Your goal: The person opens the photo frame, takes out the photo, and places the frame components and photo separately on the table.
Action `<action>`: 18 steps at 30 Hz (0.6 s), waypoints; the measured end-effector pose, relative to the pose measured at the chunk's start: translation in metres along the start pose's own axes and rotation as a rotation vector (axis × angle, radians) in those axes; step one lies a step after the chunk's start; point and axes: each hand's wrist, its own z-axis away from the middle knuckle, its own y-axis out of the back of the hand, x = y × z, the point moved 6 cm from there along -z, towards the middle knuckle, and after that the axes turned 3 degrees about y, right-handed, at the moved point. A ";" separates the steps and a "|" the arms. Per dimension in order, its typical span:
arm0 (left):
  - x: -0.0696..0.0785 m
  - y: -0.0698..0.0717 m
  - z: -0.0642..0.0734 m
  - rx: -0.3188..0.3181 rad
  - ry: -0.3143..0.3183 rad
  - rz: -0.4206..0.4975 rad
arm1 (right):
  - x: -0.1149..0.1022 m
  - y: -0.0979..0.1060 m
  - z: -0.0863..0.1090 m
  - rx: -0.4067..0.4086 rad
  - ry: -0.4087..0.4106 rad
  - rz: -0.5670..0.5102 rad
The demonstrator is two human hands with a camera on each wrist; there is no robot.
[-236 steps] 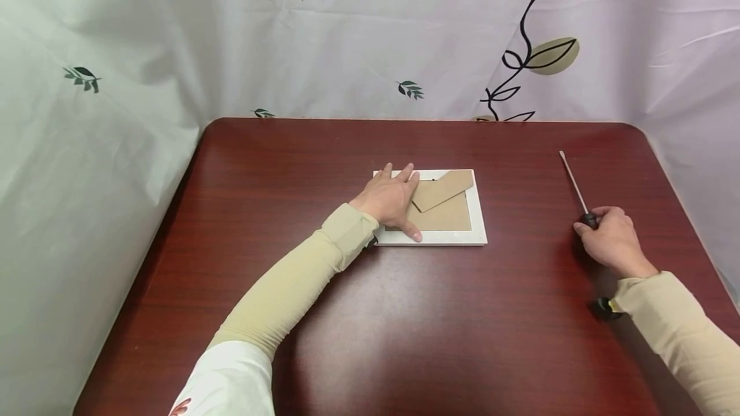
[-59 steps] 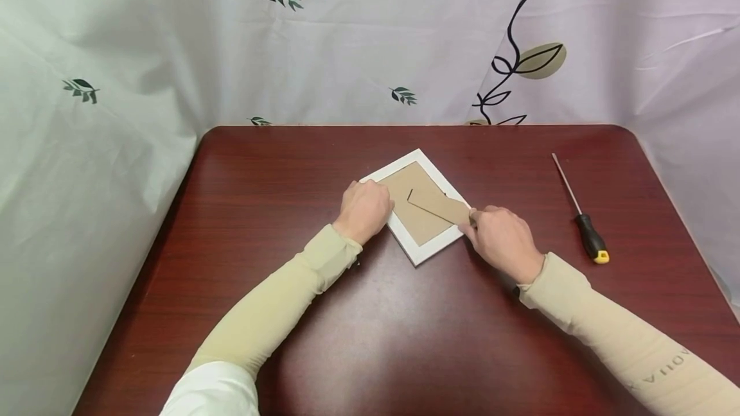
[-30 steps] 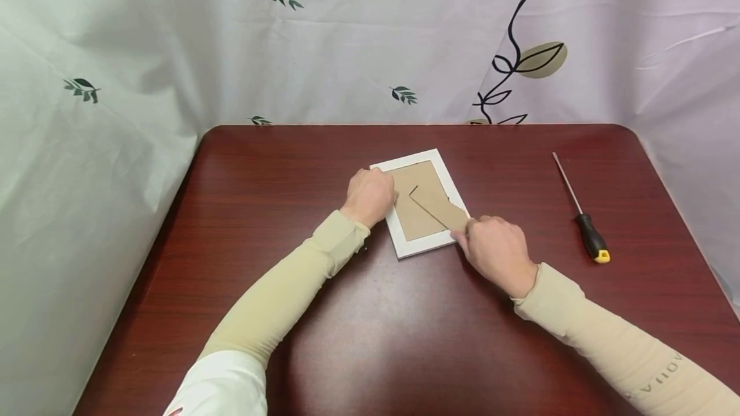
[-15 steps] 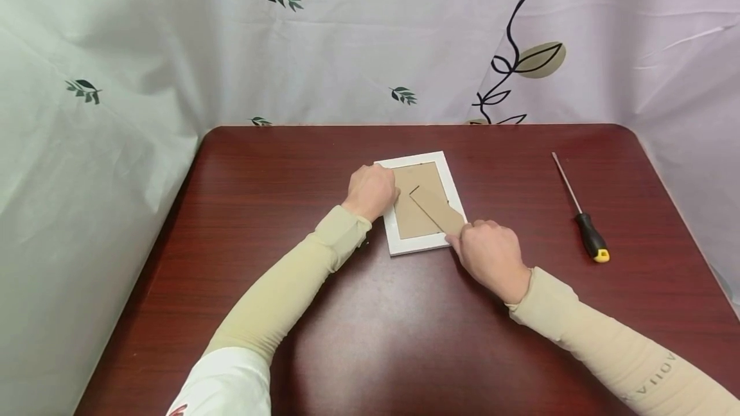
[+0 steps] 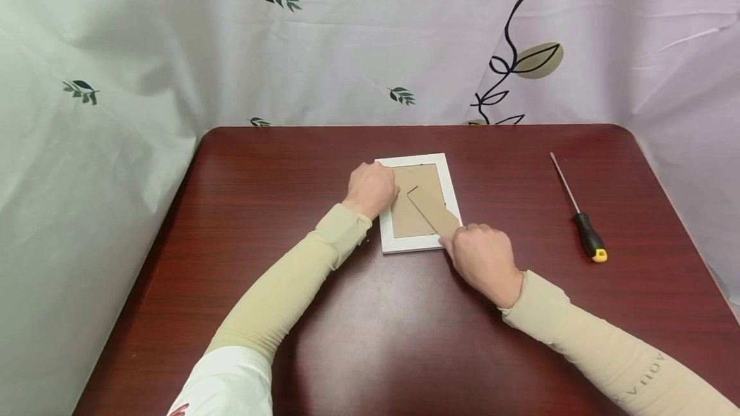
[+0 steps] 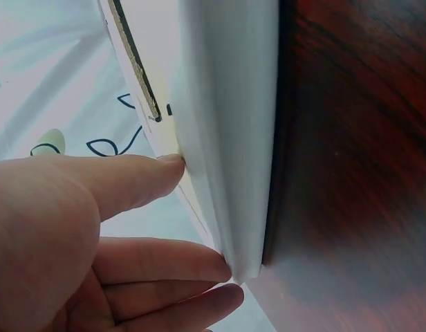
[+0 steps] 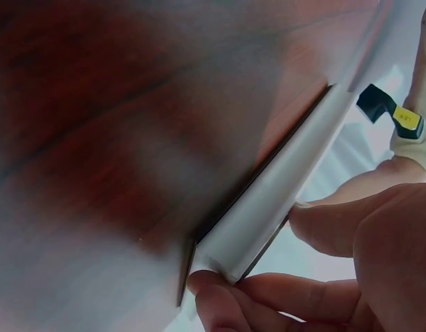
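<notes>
Turned straighter since a second ago, one white, tan-backed rectangular frame point(image 5: 405, 216) lies on the dark-red tabletop point(image 5: 381, 339), pinched near opposite corners by left hand point(image 5: 371, 190) and right hand point(image 5: 484, 259); one black-and-yellow screwdriver point(image 5: 581, 221) lies apart.

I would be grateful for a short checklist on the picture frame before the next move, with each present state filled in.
1. Left hand holding the picture frame: ok, it grips the left edge toward the far corner.
2. Right hand holding it: ok, thumb and fingers pinch near the near right corner.
3. Back facing up: ok, the cardboard backing and its stand show.
4. Screwdriver out of the way: ok, it lies apart, to the right on the table.
5. Frame flat on the table: cannot tell, a dark strip under its edge may be shadow or gap.
</notes>
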 end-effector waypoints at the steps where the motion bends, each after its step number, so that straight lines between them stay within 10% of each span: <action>1: 0.000 0.000 0.000 -0.004 0.003 0.002 | 0.000 0.000 0.000 -0.002 0.000 0.003; 18: -0.006 -0.005 0.009 -0.032 -0.032 -0.008 | 0.003 0.000 0.000 -0.021 -0.002 -0.016</action>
